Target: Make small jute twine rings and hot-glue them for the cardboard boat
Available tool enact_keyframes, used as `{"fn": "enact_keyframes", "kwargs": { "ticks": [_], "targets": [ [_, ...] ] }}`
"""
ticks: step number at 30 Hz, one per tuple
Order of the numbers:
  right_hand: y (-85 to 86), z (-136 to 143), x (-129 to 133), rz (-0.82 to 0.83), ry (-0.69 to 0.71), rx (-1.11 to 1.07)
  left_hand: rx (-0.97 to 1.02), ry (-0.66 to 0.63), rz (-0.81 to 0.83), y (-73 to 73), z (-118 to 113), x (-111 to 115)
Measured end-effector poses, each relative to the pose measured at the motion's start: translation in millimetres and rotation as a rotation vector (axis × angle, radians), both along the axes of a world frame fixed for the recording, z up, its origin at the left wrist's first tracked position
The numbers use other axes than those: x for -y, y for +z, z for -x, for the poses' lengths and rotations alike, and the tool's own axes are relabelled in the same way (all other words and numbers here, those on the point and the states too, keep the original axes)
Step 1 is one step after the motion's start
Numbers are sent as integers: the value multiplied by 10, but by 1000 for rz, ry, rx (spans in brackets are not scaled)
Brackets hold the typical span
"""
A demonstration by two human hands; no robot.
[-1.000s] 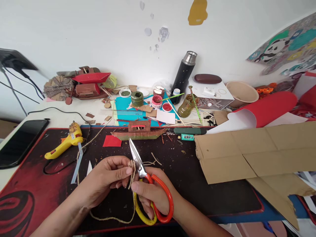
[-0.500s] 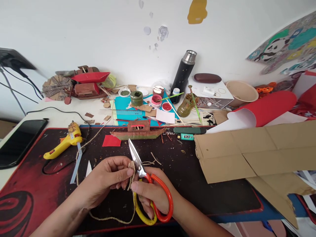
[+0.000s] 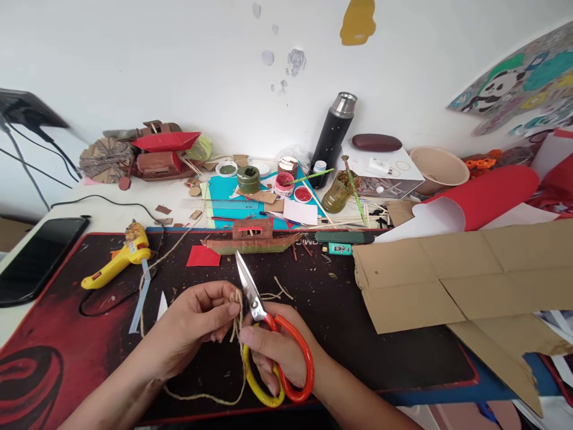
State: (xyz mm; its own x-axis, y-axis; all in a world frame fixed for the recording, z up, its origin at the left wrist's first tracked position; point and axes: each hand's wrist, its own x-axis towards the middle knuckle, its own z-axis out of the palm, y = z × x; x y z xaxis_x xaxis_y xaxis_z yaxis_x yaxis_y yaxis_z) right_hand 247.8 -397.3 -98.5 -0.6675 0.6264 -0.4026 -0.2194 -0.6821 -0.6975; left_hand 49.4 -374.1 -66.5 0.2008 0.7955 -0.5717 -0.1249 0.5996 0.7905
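Pinched between the thumb and fingers of my left hand [image 3: 203,313] is a small looped bundle of twine [image 3: 237,310]. A long tail of it hangs down and curves across the dark mat. My right hand [image 3: 280,346] is closed around scissors [image 3: 293,352] with one red and one yellow handle. Their blades look closed and point up and away, just right of the bundle. Beyond the blade tips lies a small model boat [image 3: 253,239] with a brown cabin. A loose twine piece [image 3: 282,289] rests on the mat behind my right hand.
A yellow glue gun [image 3: 119,260] and a phone [image 3: 42,257] lie left. Paint jars [image 3: 248,179], a black thermos [image 3: 333,131] and model boats [image 3: 163,149] stand at the back. Cardboard [image 3: 447,275] covers the right side. A red piece [image 3: 203,255] lies beside the near boat.
The scissors and my right hand have shifted very slightly, with a little more space between the blades and the bundle. Both hands keep their holds.
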Motion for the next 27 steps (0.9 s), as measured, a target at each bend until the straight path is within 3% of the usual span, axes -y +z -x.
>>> {"fn": "enact_keyframes", "kwargs": {
  "ticks": [8, 19, 27],
  "targets": [
    [69, -3, -69, -43, -221, 69, -97, -83, -110, -17, 31, 40],
    [7, 19, -26, -143, -199, 184, -174, -178, -188, -21, 3, 64],
    [26, 44, -76, -112, -221, 148, -149, -193, -203, -75, 37, 97]
  ]
}}
